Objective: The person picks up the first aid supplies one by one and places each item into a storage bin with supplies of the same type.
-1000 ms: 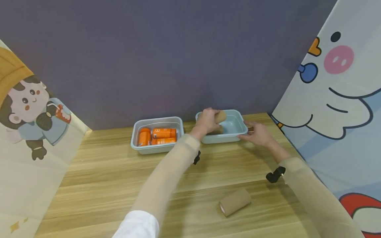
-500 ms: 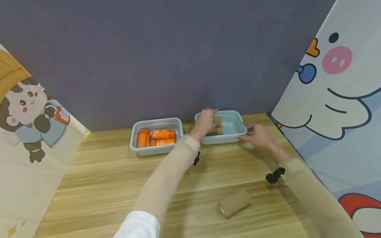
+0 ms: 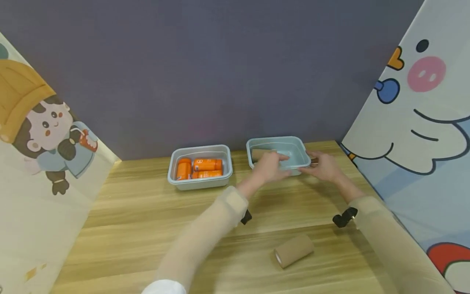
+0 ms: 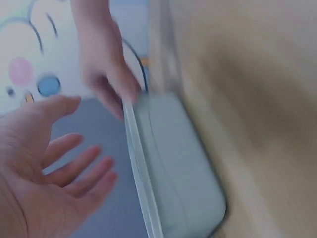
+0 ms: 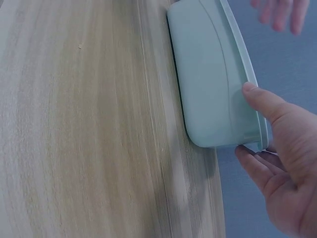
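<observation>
My left hand (image 3: pixel 269 166) is over the front left of a pale blue-green plastic bin (image 3: pixel 293 142), its fingers spread and holding nothing. In the left wrist view, the left hand (image 4: pixel 29 168) stands apart from the bin's rim. A brown cardboard tube (image 3: pixel 260 154) lies inside at the left end, partly hidden by that hand. At the bin's right end, my right hand (image 3: pixel 324 166) grips the rim. The right wrist view shows its thumb (image 5: pixel 265 101) on the front wall and the other fingers at the end wall. Another brown cardboard tube (image 3: pixel 293 250) lies on the wooden table nearer me.
A second, greyer bin (image 3: pixel 170 167) stands to the left with several orange bottles (image 3: pixel 207 164) lying in it. Behind both bins rises a dark grey panel (image 3: pixel 183 73). Cartoon-printed panels (image 3: pixel 415 134) flank the table (image 3: pixel 139 228).
My left hand has let go of a cardboard tube inside the bin and drawn back toward me over the front rim, fingers opening. The right hand keeps its hold on the bin.
</observation>
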A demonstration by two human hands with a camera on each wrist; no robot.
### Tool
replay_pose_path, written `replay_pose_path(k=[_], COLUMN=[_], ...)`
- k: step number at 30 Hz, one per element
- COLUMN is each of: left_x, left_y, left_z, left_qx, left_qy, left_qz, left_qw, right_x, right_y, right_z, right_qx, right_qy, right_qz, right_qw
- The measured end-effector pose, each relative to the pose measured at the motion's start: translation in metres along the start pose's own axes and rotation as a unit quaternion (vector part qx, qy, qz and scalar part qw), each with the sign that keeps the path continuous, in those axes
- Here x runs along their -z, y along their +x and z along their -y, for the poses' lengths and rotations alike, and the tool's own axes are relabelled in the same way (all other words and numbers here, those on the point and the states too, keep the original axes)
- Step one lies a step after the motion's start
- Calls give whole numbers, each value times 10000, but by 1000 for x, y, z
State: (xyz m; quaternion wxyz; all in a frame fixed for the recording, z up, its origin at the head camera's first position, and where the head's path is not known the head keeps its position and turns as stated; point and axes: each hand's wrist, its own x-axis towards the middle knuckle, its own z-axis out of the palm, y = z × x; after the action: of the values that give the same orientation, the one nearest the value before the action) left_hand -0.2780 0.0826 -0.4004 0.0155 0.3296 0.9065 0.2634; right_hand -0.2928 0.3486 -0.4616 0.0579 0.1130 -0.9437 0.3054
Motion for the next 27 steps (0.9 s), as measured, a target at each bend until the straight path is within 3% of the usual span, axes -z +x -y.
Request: replay_pose_path(k=[5,9,13,27], left_x=[-22,-35,-43,-65], left_y=[-37,-64,-83,-116], left_z=[-28,-45,-56,-57], left_qx=[-429,-726,-831,-1361], left_qy=[-49,346,564,547], left_qz=[733,1047,1238,1179], left_qw=[9964,9913,9872,9821], right_x=[6,8,6,3], right_y=[-5,-6,-5,-3], right_z=[-5,-4,-2,5], right_qx=[-71,-95,-109,-31], right_qy=[-66,-64,-141,-221], right_qz=[-88,-40,-2,-11], right_qw=[9999,9999,9998,9998])
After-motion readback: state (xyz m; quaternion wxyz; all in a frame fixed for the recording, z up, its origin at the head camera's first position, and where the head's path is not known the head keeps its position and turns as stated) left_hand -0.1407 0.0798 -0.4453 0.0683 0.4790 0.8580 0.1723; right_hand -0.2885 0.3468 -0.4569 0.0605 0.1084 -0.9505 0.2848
